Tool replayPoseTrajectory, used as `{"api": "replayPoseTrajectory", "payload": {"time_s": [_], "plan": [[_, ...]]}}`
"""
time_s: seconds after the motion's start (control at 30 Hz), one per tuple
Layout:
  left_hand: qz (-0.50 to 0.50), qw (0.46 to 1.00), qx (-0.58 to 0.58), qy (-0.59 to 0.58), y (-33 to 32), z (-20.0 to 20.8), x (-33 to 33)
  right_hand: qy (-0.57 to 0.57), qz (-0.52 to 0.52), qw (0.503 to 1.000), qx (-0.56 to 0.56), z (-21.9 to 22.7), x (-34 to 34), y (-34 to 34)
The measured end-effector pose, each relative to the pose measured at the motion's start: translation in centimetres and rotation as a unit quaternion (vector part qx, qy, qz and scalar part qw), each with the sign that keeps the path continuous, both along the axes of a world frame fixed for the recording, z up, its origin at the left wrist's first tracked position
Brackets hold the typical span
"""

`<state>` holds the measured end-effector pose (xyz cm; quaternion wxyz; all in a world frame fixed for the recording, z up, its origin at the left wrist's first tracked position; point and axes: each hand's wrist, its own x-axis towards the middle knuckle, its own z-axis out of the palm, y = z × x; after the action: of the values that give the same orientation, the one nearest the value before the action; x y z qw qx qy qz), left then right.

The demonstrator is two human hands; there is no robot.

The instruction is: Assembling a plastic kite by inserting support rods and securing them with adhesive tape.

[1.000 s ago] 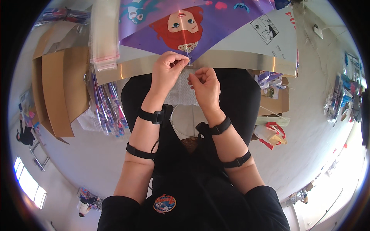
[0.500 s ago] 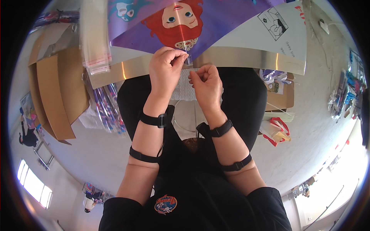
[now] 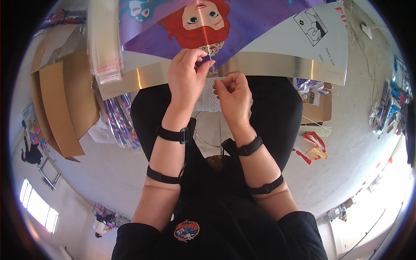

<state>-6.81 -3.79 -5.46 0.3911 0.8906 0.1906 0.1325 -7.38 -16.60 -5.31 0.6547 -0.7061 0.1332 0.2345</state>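
A purple printed sheet (image 3: 236,45) with a red-haired cartoon figure, upside down to me, lies on the table, a corner pointing toward me. A narrow clear strip (image 3: 212,69) runs from the figure's crown toward the table's near edge. At the strip's upper part is my left hand (image 3: 187,76), its thumb and index finger apart beside it. Closer to me, my right hand (image 3: 234,97) has its fingers curled and pinched at the strip's lower end. The exact contact there is too small to make out.
Clear plastic bags (image 3: 104,47) lie on the table's left side, near its metal-coloured front edge (image 3: 268,69). A cardboard box (image 3: 65,104) stands left, beside shiny wrapped bundles (image 3: 121,119). Another carton (image 3: 318,106) and a red-trimmed bag (image 3: 313,147) are on the right.
My left thumb and index finger have parted from their pinch at the strip. The right hand stays almost in place, still closed at the strip's lower end.
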Motion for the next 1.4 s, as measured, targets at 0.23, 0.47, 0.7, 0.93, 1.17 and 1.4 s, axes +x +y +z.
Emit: {"api": "replayPoseTrajectory", "payload": {"time_s": [0.23, 0.47, 0.7, 0.93, 1.17, 1.4], "plan": [[-0.009, 0.998, 0.042, -0.039, 0.2, -0.8, 0.3, -0.012, -0.002, 1.000, -0.004, -0.6, -0.2, 0.0], [-0.037, 0.993, 0.113, -0.024, 0.0, -0.2, 0.4, -0.008, -0.003, 1.000, 0.006, -0.7, -0.1, -0.1], [-0.088, 0.989, 0.114, -0.035, 0.6, 0.2, -0.1, -0.015, -0.003, 1.000, 0.014, -1.4, -0.3, -0.2], [-0.065, 0.995, 0.079, -0.006, 0.7, 0.4, -0.1, -0.029, 0.001, 0.999, 0.023, -2.1, -0.5, -0.1], [-0.031, 0.998, 0.051, 0.012, -0.1, 0.5, 0.7, -0.042, 0.023, 0.998, 0.027, -3.0, 0.2, -0.9], [-0.147, 0.980, 0.094, -0.094, -1.2, 1.4, -1.0, -0.021, 0.018, 0.998, 0.063, -2.5, 2.0, -1.8]]}}
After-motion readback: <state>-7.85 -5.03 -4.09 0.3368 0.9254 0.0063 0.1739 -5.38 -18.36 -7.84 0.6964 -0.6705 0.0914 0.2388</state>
